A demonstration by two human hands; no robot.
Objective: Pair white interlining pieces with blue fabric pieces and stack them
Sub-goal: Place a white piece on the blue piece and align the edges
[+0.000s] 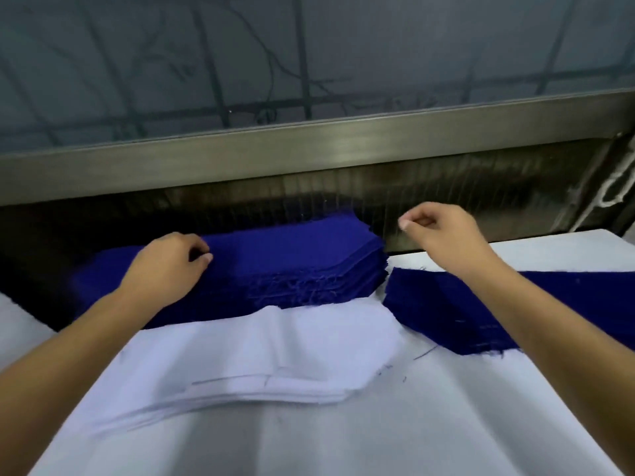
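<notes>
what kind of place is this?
Likely a garment factory's fusing station: a thick stack of cut blue fabric pieces, a stack of white interlining, and a long metal machine housing behind the table.

Blue stack (292, 255) behind white stack (261, 355)

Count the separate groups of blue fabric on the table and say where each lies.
2. A thick blue stack lies at the far edge under the left hand; a flatter blue group lies right of it, under the right forearm. Piece counts cannot be told.

I see a deep royal-blue fabric stack (292, 255), a darker blue piece (446, 314) beside it, plain white interlining (261, 359), a pale white table (429, 424), and a dull grey-brown metal rail (309, 149).
</notes>
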